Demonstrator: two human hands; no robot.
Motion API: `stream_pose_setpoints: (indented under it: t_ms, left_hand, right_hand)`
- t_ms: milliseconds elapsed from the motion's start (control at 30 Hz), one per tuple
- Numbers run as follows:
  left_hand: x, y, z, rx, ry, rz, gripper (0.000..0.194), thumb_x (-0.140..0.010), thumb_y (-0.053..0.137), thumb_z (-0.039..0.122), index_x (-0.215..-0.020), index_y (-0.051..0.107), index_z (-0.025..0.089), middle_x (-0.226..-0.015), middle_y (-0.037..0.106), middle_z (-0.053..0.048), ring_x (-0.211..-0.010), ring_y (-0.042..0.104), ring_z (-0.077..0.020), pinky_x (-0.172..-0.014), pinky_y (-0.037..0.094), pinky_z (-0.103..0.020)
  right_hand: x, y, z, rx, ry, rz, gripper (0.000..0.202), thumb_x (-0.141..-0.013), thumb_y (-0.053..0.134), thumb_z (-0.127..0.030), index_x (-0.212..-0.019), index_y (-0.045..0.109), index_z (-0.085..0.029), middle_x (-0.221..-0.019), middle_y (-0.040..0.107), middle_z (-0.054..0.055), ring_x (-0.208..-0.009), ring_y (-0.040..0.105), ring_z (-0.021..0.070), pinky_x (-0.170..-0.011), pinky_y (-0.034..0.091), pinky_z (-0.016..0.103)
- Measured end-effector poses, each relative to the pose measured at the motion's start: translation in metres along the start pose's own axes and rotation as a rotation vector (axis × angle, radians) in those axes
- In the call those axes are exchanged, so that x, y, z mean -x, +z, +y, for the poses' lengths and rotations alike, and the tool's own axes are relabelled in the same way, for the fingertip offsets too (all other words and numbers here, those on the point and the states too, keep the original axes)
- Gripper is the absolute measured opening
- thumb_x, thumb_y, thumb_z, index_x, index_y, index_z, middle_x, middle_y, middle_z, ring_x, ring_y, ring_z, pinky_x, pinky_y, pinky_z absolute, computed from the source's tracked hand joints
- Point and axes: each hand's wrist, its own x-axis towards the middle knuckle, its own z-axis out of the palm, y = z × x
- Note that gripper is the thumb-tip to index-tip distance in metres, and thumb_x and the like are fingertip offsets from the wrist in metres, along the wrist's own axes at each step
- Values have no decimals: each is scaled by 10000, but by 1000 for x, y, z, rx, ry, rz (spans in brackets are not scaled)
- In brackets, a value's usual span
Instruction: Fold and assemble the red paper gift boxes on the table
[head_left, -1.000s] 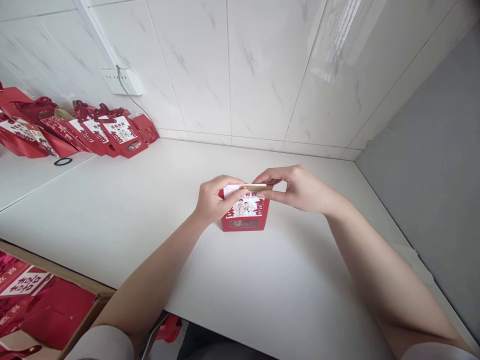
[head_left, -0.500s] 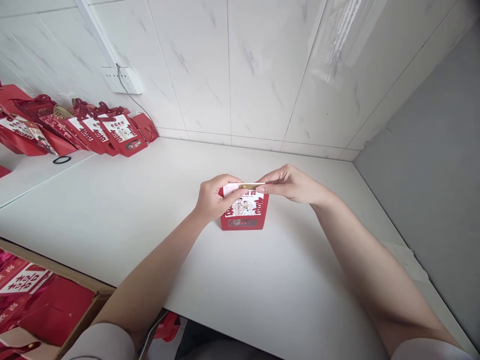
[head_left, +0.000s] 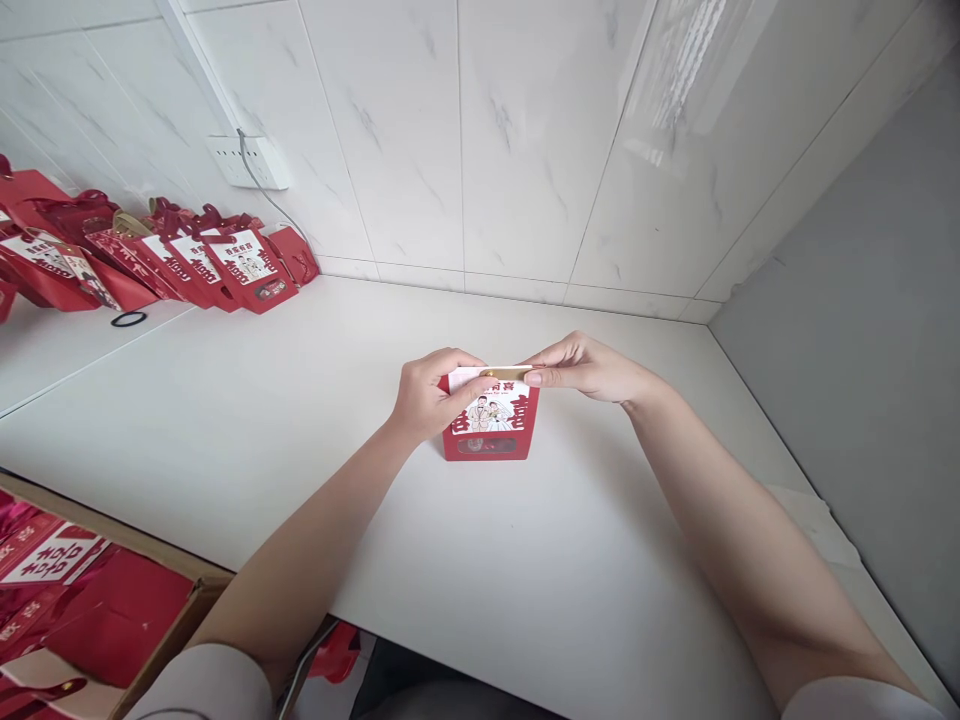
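A red gift box (head_left: 491, 447) with a white panel, a printed couple and a small clear window stands upright on the white table (head_left: 480, 560). My left hand (head_left: 437, 393) pinches its top edge at the left, the thumb across the front by a small gold stud. At the top right corner my right hand (head_left: 574, 368) grips the same edge between thumb and fingers. A gold strip (head_left: 511, 374) runs along the top between my two thumbs. The fingertips behind the box are hidden.
Several red gift bags (head_left: 251, 268) line the wall at the back left, near a black ring (head_left: 129, 319) and a wall socket (head_left: 247, 162) with a cable. At the lower left is a cardboard carton (head_left: 201, 600) of red boxes. A grey wall stands at right.
My right thumb has slid slightly to the right along the top edge, and more of the gold strip shows. My left hand keeps its grip. The view has shifted a little.
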Motion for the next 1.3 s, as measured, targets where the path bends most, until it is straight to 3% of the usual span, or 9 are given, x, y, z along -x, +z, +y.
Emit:
stream_pose_setpoints:
  t_ms: [267, 467, 767, 900, 1100, 1167, 1300]
  left_hand:
    - [0, -2, -2, -66, 51, 17, 221, -776, 748, 357, -689, 646, 182, -664, 671, -7, -571, 588, -114, -538, 444, -246]
    - [4, 2, -2, 27, -23, 17, 186, -783, 746, 326, -891, 662, 199, -825, 714, -20, -675, 653, -128, -572, 493, -228]
    - [4, 1, -2, 63, -78, -11, 183, -780, 752, 325, -842, 648, 187, -781, 700, -13, -651, 640, -122, -544, 478, -217]
    - [3, 0, -1, 66, -72, -24, 179, -801, 731, 330, -834, 632, 184, -829, 706, -21, -714, 656, -132, -588, 495, -223]
    - [3, -1, -3, 77, -60, -53, 186, -789, 743, 306, -869, 618, 194, -787, 675, -1, -636, 622, -106, -538, 472, -208]
    - [3, 0, -6, 107, -67, -76, 302, -761, 769, 301, -990, 594, 208, -887, 687, -17, -749, 661, -134, -623, 522, -226]
    - [4, 4, -19, 151, -180, -54, 835, -703, 816, 342, -1388, 347, 264, -1127, 656, -66, -981, 668, -204, -793, 572, -310]
  right_hand:
    - [1, 1, -1, 8, -27, -13, 416, -775, 741, -499, -1092, 765, -231, -1085, 759, 71, -1072, 668, 287, -926, 522, 403]
    - [1, 1, 0, -13, -64, -19, 375, -808, 728, -456, -1101, 761, -225, -1069, 763, 69, -1023, 683, 268, -916, 520, 401]
    - [1, 1, -1, -11, -68, -35, 384, -818, 718, -462, -1116, 755, -222, -1093, 756, 71, -1039, 677, 274, -936, 510, 411]
    - [0, 1, 0, -11, -74, -33, 382, -814, 717, -475, -1093, 765, -219, -1064, 763, 59, -1025, 677, 272, -917, 517, 397]
    - [2, 1, 0, 61, -94, -30, 359, -817, 724, -432, -1094, 752, -206, -1007, 761, 52, -957, 683, 247, -837, 531, 363]
    - [2, 1, 1, 99, -92, -45, 346, -801, 744, -412, -1082, 744, -210, -978, 757, 41, -923, 683, 234, -798, 533, 348]
    - [-7, 3, 15, 21, -75, -56, 398, -798, 753, -408, -1147, 708, -223, -1116, 728, 44, -1006, 673, 244, -885, 536, 383]
